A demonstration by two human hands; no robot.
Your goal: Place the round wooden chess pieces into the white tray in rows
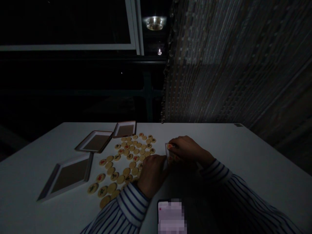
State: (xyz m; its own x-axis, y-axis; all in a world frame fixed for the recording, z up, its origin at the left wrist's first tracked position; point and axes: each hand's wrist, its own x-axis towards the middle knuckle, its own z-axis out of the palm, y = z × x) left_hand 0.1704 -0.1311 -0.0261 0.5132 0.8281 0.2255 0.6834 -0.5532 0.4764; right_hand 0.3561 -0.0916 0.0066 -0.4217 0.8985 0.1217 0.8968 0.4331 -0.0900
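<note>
Between my hands a small pale-edged box [167,150] lies on the table, with several round xiangqi pieces in it. My right hand [186,148] is over the box, its fingers closed on a red-marked xiangqi piece [170,146] at the far left corner. At the box's near left edge, my left hand [152,170] appears to grip the side; its fingertips are partly hidden in shadow. Left of it spreads a loose group of wooden xiangqi pieces [132,148], some showing red or dark characters and others blank.
Three shallow trays or lids, a near one [70,192], a middle one [79,148] and a far one [135,128], lie left on the white table [243,149]. A lit phone [170,217] rests at the front edge. Behind hangs a string curtain [207,65]. The room is dim.
</note>
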